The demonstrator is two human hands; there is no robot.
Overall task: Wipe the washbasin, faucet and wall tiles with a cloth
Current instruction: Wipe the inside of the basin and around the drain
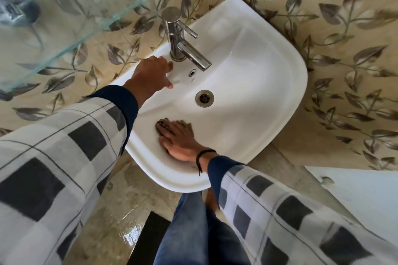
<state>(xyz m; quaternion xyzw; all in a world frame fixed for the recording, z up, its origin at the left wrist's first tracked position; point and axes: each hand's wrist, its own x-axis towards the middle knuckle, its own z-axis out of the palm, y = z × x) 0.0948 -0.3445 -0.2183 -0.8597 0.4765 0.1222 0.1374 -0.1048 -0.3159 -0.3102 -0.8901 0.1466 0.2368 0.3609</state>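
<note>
A white washbasin (254,66) hangs on a wall of beige tiles with grey leaf patterns (344,54). A chrome faucet (183,43) stands on its back ledge, spout over the bowl. My right hand (178,140) lies flat, fingers straight, pressing a small dark cloth (162,124) against the bowl's near inner wall. My left hand (154,75) rests on the basin's ledge just left of the faucet base, fingers bent down onto the rim, holding nothing that I can see. The drain (204,98) sits between the two hands.
A glass shelf (90,6) juts out above the basin's left side. A white object (366,196) sits at the lower right. Below the basin are wet floor tiles (120,211), a dark mat (148,241) and my legs in jeans.
</note>
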